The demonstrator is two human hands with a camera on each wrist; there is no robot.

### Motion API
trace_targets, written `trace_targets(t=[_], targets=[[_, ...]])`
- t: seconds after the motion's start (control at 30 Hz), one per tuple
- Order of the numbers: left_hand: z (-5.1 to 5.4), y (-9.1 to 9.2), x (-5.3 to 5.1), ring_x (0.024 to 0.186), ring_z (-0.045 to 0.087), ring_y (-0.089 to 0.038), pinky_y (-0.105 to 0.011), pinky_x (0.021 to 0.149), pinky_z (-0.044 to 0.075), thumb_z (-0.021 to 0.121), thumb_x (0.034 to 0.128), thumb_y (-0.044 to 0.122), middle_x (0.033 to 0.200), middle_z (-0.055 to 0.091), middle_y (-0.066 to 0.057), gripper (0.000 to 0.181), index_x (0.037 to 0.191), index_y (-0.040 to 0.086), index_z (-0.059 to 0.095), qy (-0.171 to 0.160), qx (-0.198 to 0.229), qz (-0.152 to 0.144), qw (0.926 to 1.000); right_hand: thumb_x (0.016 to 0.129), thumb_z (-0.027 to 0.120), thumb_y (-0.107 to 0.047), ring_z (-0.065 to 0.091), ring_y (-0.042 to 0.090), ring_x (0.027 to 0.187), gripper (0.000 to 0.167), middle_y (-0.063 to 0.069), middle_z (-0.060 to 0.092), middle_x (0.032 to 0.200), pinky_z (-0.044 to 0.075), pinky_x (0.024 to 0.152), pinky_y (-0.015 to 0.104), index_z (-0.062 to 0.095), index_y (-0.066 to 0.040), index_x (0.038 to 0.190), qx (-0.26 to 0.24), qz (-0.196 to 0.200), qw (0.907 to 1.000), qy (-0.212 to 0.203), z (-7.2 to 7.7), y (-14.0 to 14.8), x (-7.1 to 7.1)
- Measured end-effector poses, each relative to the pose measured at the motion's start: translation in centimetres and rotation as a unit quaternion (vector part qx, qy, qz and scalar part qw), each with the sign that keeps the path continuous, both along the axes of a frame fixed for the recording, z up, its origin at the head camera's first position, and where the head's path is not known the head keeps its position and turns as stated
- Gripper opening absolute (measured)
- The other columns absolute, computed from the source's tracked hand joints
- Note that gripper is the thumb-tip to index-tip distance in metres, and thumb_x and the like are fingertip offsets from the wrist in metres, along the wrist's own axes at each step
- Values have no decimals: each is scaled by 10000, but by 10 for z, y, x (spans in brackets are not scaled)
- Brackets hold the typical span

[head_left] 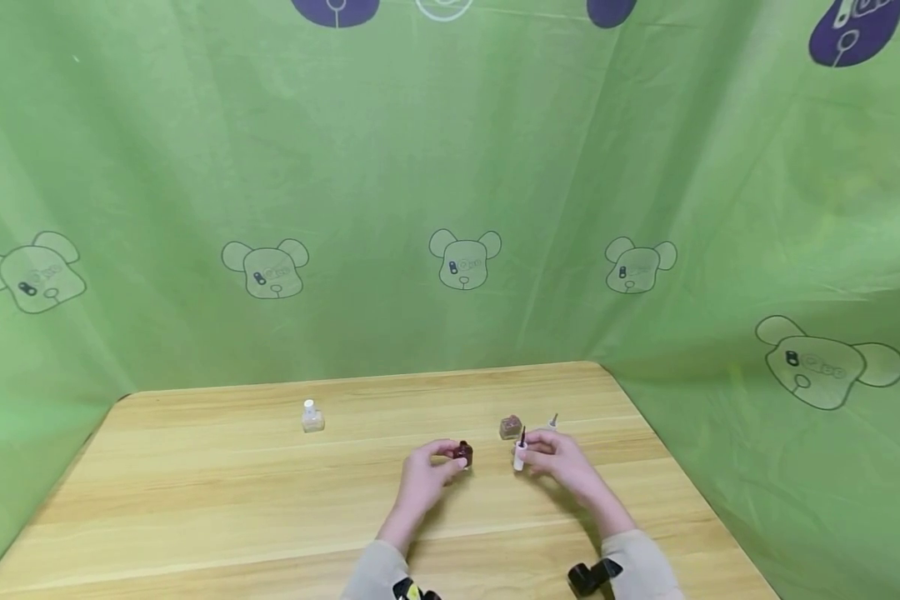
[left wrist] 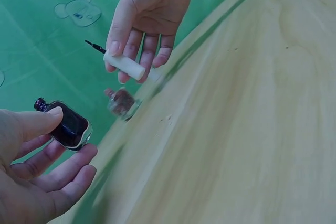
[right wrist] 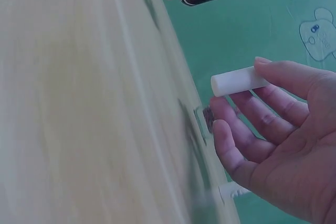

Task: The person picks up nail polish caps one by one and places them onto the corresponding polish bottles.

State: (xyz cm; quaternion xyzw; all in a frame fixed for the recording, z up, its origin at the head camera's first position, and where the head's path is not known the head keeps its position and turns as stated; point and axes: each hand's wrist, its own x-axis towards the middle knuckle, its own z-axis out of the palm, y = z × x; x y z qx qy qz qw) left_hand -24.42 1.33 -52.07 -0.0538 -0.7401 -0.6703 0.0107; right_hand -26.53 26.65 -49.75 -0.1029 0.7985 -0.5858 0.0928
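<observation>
My left hand [head_left: 422,478] pinches a small glass nail polish bottle [left wrist: 71,127] of dark red polish between thumb and fingers. Its threaded neck is uncapped and points upward in the head view. To the right, my right hand [head_left: 564,463] holds a white nail polish cap [right wrist: 239,81] between thumb and fingertips, with its dark brush [left wrist: 95,46] pointing up. Bottle and cap are apart, both held above the table. Just behind the right hand stands another uncapped bottle [head_left: 510,427] with brownish-pink contents. A second brush [head_left: 554,419] sticks up beyond the right fingers, its cap partly hidden.
A clear bottle [head_left: 312,420] with a white top stands at the back left of the wooden table [head_left: 217,500]. Green curtain [head_left: 375,317] printed with bear heads hangs behind the table and along its sides. Black wrist devices [head_left: 594,576] sit by both sleeves.
</observation>
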Motion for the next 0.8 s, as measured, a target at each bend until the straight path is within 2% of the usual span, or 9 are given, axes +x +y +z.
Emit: trace_targets(t=[0.2,0.37,0.5,0.67,0.8], targets=[[-1,-12,2,828,683,-168,-372,726,616,755,826,114,1053,669,-173,310,1108,6,686,-73,72,178,9998,901,676,-128,687,162,885,418,322,645,1148,600,801,403,533,147,1181,-86,154,9998,-35,0,-14,-1],[-1,-23,3,854,691,-224,-394,747,613,749,833,120,1132,656,-203,337,1142,11,671,-226,180,357,9989,917,657,-130,692,153,920,412,335,623,1190,595,839,425,519,146,1190,-239,371,9990,-102,0,-27,-3],[0,-31,0,873,699,-296,-412,738,610,748,836,125,1187,645,-240,347,1151,6,665,-194,213,444,9986,926,645,-133,692,191,953,404,331,616,1206,589,859,441,519,132,1203,-322,399,9987,-67,2,-36,-4],[2,-38,-2,879,700,-255,-408,736,608,742,845,139,1198,642,-257,356,1160,-2,656,-115,299,514,9982,940,625,-141,679,269,987,415,338,607,1206,590,842,469,500,125,1234,-329,498,9982,3,7,-46,-8],[4,-40,-2,912,706,-282,-421,736,606,738,847,133,1197,643,-268,371,1173,-18,642,-70,434,519,9977,949,610,-150,652,309,991,441,342,593,1178,596,823,469,479,126,1268,-296,641,9975,-24,11,-53,-10]])
